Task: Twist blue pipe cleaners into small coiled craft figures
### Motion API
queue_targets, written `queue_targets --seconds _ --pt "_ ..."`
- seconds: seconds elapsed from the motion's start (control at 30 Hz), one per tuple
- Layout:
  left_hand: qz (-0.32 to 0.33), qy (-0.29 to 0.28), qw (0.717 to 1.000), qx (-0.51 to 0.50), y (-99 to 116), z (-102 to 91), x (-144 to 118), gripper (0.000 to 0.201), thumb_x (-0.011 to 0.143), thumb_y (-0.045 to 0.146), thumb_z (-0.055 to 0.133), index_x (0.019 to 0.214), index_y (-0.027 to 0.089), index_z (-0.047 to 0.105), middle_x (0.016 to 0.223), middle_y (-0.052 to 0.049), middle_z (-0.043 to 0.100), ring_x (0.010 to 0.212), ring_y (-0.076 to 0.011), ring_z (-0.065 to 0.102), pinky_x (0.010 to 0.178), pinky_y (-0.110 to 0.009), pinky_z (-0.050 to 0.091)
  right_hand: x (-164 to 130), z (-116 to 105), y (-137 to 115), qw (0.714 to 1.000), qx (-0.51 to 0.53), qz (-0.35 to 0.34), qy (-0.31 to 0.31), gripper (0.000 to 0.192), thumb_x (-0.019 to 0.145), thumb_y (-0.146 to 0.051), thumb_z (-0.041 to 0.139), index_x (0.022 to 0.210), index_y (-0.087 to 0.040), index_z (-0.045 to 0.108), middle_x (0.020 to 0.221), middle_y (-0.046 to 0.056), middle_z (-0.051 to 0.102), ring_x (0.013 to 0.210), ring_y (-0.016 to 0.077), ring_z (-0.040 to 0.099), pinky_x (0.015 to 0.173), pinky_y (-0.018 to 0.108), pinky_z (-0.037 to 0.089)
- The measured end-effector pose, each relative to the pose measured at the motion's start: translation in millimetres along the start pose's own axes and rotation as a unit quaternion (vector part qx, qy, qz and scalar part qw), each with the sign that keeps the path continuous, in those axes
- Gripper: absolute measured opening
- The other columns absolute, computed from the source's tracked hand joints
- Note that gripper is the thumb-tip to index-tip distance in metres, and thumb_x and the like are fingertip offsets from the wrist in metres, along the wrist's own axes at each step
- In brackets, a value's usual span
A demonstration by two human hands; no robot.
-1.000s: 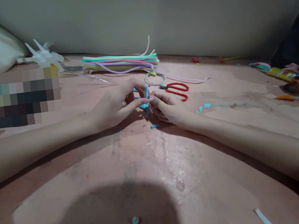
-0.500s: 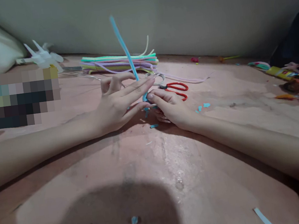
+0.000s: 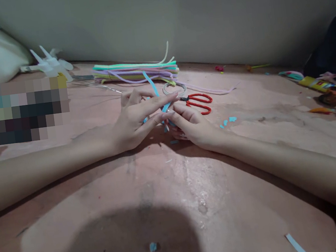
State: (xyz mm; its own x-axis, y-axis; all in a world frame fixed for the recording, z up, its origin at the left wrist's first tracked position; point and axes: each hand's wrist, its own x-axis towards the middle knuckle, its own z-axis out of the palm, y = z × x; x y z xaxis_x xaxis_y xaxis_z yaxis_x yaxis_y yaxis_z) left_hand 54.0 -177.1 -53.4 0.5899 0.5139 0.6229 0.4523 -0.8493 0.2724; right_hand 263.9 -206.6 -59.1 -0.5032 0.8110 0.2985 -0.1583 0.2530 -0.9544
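Between my two hands, a blue pipe cleaner [image 3: 150,82] is bent, its free end sticking up behind my left fingers. My left hand [image 3: 136,117] pinches it with thumb and forefinger close to the bend, the forefinger stretched across it. My right hand [image 3: 190,123] grips the same pipe cleaner between thumb and curled fingers, right against the left fingertips. A small pale tip shows below the fingertips, too small to name. Just behind the right hand lie red-handled scissors [image 3: 199,97], their blades partly hidden.
Behind the hands lies a bundle of coloured pipe cleaners [image 3: 133,67], with a ring-shaped roll [image 3: 174,88] before it. White squeeze bottles [image 3: 52,66] stand back left. Small blue scraps [image 3: 232,119] lie to the right, near a yellow tube [image 3: 314,82]. A grey wall [image 3: 204,19] rises behind.
The blue pipe cleaner's tall upright end has dropped and now reaches only a little above my left hand. My fingers have closed nearer together around the bend.
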Motion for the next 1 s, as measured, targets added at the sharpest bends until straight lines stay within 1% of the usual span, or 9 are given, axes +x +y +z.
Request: queue_targets --seconds 0.07,0.2,0.43,0.6,0.67,0.73,0.9,0.93,1.0 --pt "-0.005 0.009 1.000 -0.028 -1 1.3 0 0.053 0.115 0.059 0.043 0.154 0.034 0.067 0.142 -0.007 0.078 0.128 -0.0296 0.062 0.115 -0.054 0.040 -1 1 -1 1.000 0.023 0.005 0.003 0.047 0.100 -0.064 0.071 0.088 -0.023 0.053 0.068 -0.007 0.045 0.055 0.0085 0.037 0.048 0.022 0.029" --pt "-0.009 0.010 0.998 -0.058 -1 3.1 1 0.046 0.114 0.058 0.047 0.150 0.040 0.070 0.142 -0.005 0.078 0.126 -0.0301 0.065 0.116 -0.057 0.042 -1 1 -2 0.999 0.034 0.019 0.006 0.046 0.099 -0.065 0.071 0.090 -0.023 0.052 0.070 -0.007 0.046 0.053 0.0078 0.034 0.047 0.023 0.028" --pt "-0.013 -0.004 0.996 -0.087 -2 1.3 3 0.051 0.113 0.062 0.047 0.147 0.034 0.073 0.138 -0.007 0.078 0.127 -0.0266 0.066 0.118 -0.051 0.047 0 1 -2 0.999 0.045 0.007 -0.006 0.045 0.100 -0.061 0.072 0.085 -0.022 0.054 0.064 -0.007 0.044 0.052 0.0077 0.034 0.048 0.022 0.028" --pt "0.032 0.010 0.998 -0.056 -10 -3.2 0 0.050 0.113 0.059 0.047 0.150 0.034 0.071 0.140 -0.007 0.076 0.124 -0.0263 0.068 0.116 -0.049 0.050 1 2 -3 0.999 0.045 0.017 -0.013 0.045 0.100 -0.058 0.072 0.082 -0.022 0.054 0.061 -0.008 0.041 0.052 0.0077 0.034 0.048 0.023 0.025" --pt "0.061 0.015 0.998 -0.030 -14 -4.5 -1 0.049 0.112 0.057 0.053 0.151 0.034 0.070 0.144 -0.008 0.075 0.120 -0.0263 0.068 0.110 -0.047 0.053 0 3 -5 0.998 0.046 0.040 -0.012 0.044 0.099 -0.058 0.073 0.084 -0.023 0.052 0.060 -0.009 0.040 0.051 0.0078 0.033 0.048 0.023 0.024" --pt "0.084 0.002 0.996 -0.013 -16 -5.4 -1 0.048 0.111 0.054 0.056 0.152 0.033 0.068 0.147 -0.007 0.074 0.119 -0.0262 0.069 0.103 -0.044 0.057 -1 3 -7 0.997 0.045 0.066 -0.010 0.041 0.099 -0.056 0.073 0.085 -0.023 0.051 0.060 -0.009 0.040 0.051 0.0079 0.033 0.048 0.022 0.024" --pt "0.157 -0.017 0.987 0.011 -20 -8.4 1 0.041 0.113 0.048 0.053 0.148 0.035 0.069 0.153 -0.004 0.072 0.131 -0.0253 0.071 0.106 -0.044 0.058 -2 3 -7 0.996 0.038 0.080 -0.008 0.033 0.102 -0.041 0.066 0.079 -0.021 0.053 0.057 -0.008 0.041 0.049 0.0073 0.029 0.048 0.022 0.022" --pt "0.163 -0.021 0.986 0.016 -21 -9.2 1 0.040 0.112 0.048 0.054 0.146 0.036 0.070 0.153 -0.004 0.072 0.130 -0.0246 0.072 0.106 -0.044 0.059 -2 2 -6 0.996 0.035 0.084 -0.014 0.034 0.102 -0.040 0.064 0.076 -0.021 0.054 0.056 -0.008 0.040 0.049 0.0072 0.029 0.047 0.022 0.022" --pt "0.139 -0.044 0.989 0.014 -20 -10.5 2 0.039 0.111 0.051 0.055 0.142 0.036 0.072 0.152 -0.002 0.073 0.130 -0.0242 0.073 0.107 -0.043 0.060 -1 1 -4 0.995 0.031 0.091 -0.027 0.036 0.103 -0.038 0.060 0.072 -0.020 0.053 0.054 -0.007 0.039 0.048 0.0073 0.027 0.046 0.022 0.021"
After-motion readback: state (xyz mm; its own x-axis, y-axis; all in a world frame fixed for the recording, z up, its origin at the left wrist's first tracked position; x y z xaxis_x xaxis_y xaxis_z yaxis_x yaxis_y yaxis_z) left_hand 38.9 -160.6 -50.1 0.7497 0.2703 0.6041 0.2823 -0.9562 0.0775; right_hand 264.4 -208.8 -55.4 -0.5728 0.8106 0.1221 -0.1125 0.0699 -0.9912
